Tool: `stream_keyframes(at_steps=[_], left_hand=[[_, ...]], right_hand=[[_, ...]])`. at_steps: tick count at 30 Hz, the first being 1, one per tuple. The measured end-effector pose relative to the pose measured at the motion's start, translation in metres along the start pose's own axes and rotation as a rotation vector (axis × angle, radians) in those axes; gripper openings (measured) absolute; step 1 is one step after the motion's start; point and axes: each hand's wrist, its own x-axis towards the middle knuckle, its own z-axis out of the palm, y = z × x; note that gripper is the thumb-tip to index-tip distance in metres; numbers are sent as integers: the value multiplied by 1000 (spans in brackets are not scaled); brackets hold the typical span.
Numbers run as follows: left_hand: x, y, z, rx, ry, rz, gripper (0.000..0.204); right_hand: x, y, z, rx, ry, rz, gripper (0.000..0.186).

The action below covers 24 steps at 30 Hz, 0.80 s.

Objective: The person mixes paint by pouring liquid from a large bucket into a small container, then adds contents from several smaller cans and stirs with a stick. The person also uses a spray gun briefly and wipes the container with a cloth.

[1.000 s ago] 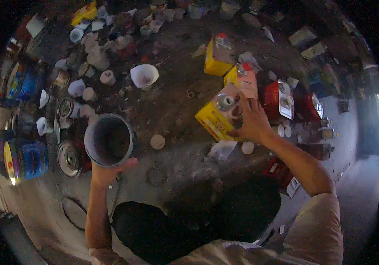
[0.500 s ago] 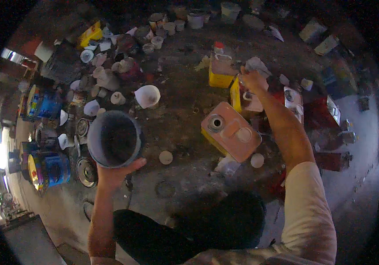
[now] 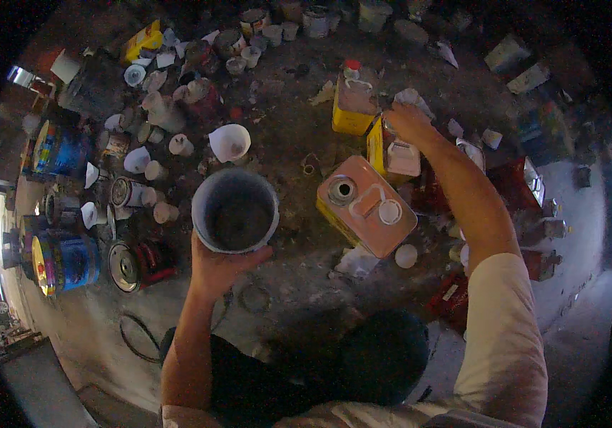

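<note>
A grey plastic pot (image 3: 236,217), dark inside, is held up in my left hand (image 3: 224,271), with the thumb along its near side. My right hand (image 3: 409,127) is curled over the top end of a middle yellow-sided can (image 3: 400,158); what its fingertips grip is hidden. Nearer me lies a tilted-looking rectangular can (image 3: 377,228) with a pinkish top and an uncapped round spout. Another yellow can (image 3: 354,107) with a red cap stands behind. A white cup (image 3: 231,141) sits left of the cans.
Many used cups and pots (image 3: 170,114) crowd the left and back of the stained floor (image 3: 284,264). Blue drums (image 3: 70,264) and a red-black tin (image 3: 142,264) stand at left, red cans (image 3: 506,178) at right. A black hose (image 3: 142,328) lies near my legs.
My right hand left the front pink-topped can and reached back to the middle can. The front can now shows its open spout. My left hand moved rightward with the pot.
</note>
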Motion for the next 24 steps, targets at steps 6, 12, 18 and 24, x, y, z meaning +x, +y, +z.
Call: stream_keyframes(at_steps=[6, 12, 18, 24], left_hand=[[7, -11, -8, 40, 18, 84, 89], [15, -20, -11, 11, -29, 71, 101], [21, -17, -1, -65, -28, 80, 101], [15, -7, -6, -38, 1, 113, 100]], right_hand=[[-41, -13, 1, 424, -85, 473, 63], [-45, -59, 49, 463, -62, 753, 99], [-10, -45, 116, 717, 107, 653, 110], [-32, -45, 58, 554, 194, 597, 82]])
